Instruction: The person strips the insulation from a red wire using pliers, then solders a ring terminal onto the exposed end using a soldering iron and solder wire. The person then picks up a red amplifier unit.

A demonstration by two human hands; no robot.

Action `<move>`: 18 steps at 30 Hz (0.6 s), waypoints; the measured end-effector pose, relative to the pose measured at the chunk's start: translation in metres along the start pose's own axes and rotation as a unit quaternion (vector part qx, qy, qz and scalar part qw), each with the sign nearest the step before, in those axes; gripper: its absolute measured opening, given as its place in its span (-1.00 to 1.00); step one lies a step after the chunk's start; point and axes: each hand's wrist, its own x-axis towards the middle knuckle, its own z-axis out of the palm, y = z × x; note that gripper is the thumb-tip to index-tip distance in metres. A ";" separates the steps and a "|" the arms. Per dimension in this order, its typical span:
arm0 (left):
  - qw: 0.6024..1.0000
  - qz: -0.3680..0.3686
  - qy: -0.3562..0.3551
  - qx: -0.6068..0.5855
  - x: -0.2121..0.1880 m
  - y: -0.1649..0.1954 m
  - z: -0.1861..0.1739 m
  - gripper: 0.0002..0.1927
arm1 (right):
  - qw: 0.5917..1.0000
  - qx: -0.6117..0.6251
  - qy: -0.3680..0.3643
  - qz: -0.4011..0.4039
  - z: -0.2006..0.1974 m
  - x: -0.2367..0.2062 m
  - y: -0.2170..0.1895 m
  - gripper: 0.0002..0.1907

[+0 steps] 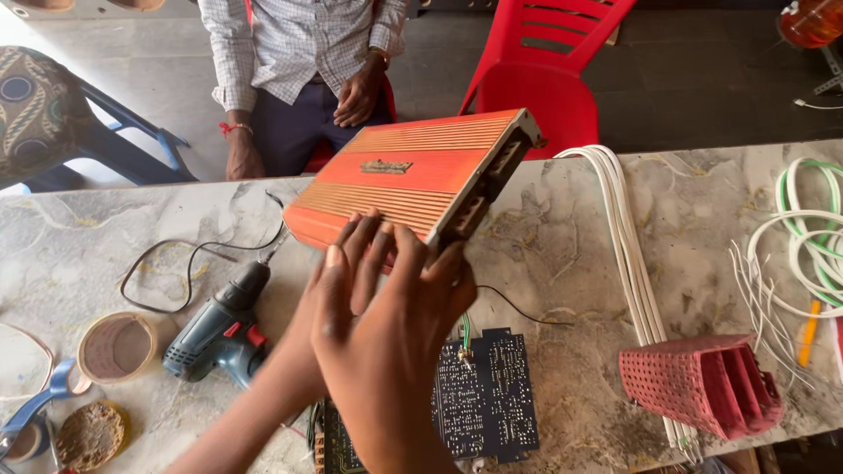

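- Marble-pattern workbench [571,254], cluttered.
- Near edge: bare circuit board [487,395], cordless drill [224,329] to its left.
- Both hands, right [395,351] over left [356,263], fingers clamped on orange amplifier case [408,175], tilted above bench.
- Step looks like handling/inspection; setting down needs free space.
- Far: seated person [299,53], red chair [544,79].

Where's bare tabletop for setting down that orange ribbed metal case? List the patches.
Bare marble tabletop lies far left, beyond the blue cordless drill; another patch sits between the black circuit board and the white cable bundle. The right end is crowded: white looped wires, red mesh cover.
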 end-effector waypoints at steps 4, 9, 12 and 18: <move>0.996 0.047 0.002 0.075 -0.006 -0.019 0.025 -0.43 | 0.995 0.101 0.011 0.010 0.013 -0.012 -0.014 -0.45; 0.991 0.059 -0.029 0.117 0.013 -0.084 0.049 -0.50 | 0.933 0.353 0.036 -0.060 0.000 -0.051 -0.007 -0.59; 0.990 0.076 -0.009 0.118 0.038 -0.105 0.054 -0.53 | 0.813 0.552 0.161 0.091 -0.002 -0.042 0.056 -0.53; 0.986 0.160 -0.009 0.034 0.056 -0.071 0.006 -0.44 | 0.909 0.393 0.035 0.135 0.000 -0.017 0.185 -0.33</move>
